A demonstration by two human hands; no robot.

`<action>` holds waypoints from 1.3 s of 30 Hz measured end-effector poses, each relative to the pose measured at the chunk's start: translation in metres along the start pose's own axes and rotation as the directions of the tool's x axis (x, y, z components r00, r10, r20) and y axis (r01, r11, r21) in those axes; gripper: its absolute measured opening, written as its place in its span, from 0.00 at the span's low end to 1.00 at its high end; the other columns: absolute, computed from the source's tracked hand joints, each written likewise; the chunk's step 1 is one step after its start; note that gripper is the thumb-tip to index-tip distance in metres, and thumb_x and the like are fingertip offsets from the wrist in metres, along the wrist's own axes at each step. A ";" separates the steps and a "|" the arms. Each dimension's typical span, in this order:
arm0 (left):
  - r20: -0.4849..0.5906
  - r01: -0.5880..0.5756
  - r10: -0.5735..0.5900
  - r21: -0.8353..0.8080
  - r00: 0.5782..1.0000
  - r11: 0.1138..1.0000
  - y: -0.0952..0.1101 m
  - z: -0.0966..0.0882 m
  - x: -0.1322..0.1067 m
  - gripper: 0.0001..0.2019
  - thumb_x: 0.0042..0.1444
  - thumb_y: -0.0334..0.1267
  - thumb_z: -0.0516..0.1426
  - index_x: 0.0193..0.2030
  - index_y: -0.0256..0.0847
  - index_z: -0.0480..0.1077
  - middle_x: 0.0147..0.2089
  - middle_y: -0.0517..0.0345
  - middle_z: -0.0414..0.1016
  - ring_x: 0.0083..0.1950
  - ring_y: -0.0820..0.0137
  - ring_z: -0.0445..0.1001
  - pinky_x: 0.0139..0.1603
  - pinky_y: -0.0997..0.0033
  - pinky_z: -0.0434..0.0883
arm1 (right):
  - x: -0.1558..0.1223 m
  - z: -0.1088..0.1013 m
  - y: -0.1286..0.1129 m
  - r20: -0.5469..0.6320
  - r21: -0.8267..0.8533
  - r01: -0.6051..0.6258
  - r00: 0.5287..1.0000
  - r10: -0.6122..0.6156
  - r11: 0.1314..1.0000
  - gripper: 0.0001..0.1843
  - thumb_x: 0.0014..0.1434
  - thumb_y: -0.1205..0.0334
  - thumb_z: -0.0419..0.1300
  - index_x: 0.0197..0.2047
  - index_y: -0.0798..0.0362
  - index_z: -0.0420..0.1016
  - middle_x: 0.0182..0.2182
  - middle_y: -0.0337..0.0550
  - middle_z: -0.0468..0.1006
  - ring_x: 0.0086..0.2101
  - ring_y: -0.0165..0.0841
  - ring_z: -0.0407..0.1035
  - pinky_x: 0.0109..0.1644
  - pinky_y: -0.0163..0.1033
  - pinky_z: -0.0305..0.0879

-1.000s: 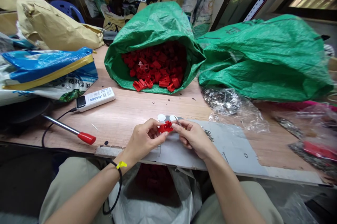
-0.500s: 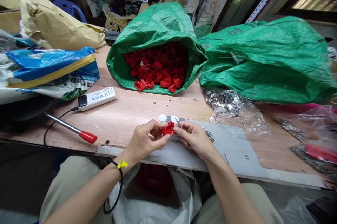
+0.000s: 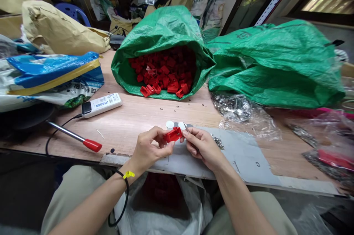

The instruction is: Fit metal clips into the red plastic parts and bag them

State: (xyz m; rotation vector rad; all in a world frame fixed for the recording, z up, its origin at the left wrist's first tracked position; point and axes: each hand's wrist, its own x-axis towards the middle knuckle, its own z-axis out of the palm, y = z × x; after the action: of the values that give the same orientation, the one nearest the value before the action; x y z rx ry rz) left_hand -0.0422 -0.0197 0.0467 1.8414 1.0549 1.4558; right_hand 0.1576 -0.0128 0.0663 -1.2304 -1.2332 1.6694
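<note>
A red plastic housing (image 3: 173, 134), hollow and box-like, is pinched between the thumb and fingers of my left hand (image 3: 153, 143) above the grey board. Close to its right end is my right hand (image 3: 203, 144), closed around slim, pointed metal tweezers (image 3: 186, 127) whose tip sticks up past the fingers. The fingertips of the right hand are at the housing's end; whether they hold a small part there I cannot tell. Small metal pieces (image 3: 218, 142) lie in a pile on the grey board (image 3: 243, 157), just beyond the right hand.
Behind the hands, a green sack (image 3: 163, 25) lies open with many red housings in it. Another green sack (image 3: 273, 62) and a clear bag of metal parts (image 3: 235, 108) are to the right. Leftward are a white device (image 3: 101, 105) and a red-handled lever (image 3: 92, 145). An open white sack (image 3: 132, 205) hangs below.
My left hand has shifted slightly left with the red housing, whose hollow side now shows more. The right hand stays beside it with the tweezers. The whole view has shifted a little.
</note>
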 end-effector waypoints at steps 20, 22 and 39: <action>0.118 0.158 -0.138 -0.181 0.983 0.971 -0.007 -0.008 -0.002 0.11 0.58 0.36 0.63 0.47 0.39 0.75 0.39 0.54 0.79 0.36 0.72 0.77 0.35 0.77 0.77 | -0.004 0.014 -0.001 0.094 0.334 -0.132 0.990 0.107 0.933 0.22 0.49 0.50 0.75 0.36 0.57 0.73 0.25 0.33 0.69 0.17 0.15 0.42 0.16 0.27 0.31; 0.183 0.182 -0.146 -0.200 0.972 0.963 -0.006 -0.007 -0.001 0.14 0.56 0.39 0.66 0.49 0.40 0.75 0.42 0.52 0.78 0.40 0.69 0.78 0.36 0.76 0.78 | -0.006 0.014 -0.003 0.024 0.297 -0.092 0.996 0.089 0.951 0.24 0.46 0.49 0.76 0.36 0.57 0.74 0.24 0.32 0.68 0.17 0.16 0.44 0.17 0.27 0.32; 0.239 0.099 -0.133 0.148 0.962 0.984 -0.003 0.000 0.000 0.09 0.62 0.40 0.60 0.47 0.40 0.76 0.38 0.54 0.75 0.37 0.69 0.73 0.37 0.70 0.70 | -0.036 -0.061 -0.019 -0.320 -0.840 -0.220 0.939 -0.126 0.497 0.10 0.57 0.56 0.60 0.29 0.51 0.77 0.25 0.42 0.79 0.28 0.36 0.69 0.32 0.38 0.56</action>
State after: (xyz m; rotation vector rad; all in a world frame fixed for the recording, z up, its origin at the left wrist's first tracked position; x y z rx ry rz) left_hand -0.0429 -0.0180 0.0449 1.9595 1.1373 1.0759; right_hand 0.2267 -0.0231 0.0893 -2.0572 -1.9025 0.6880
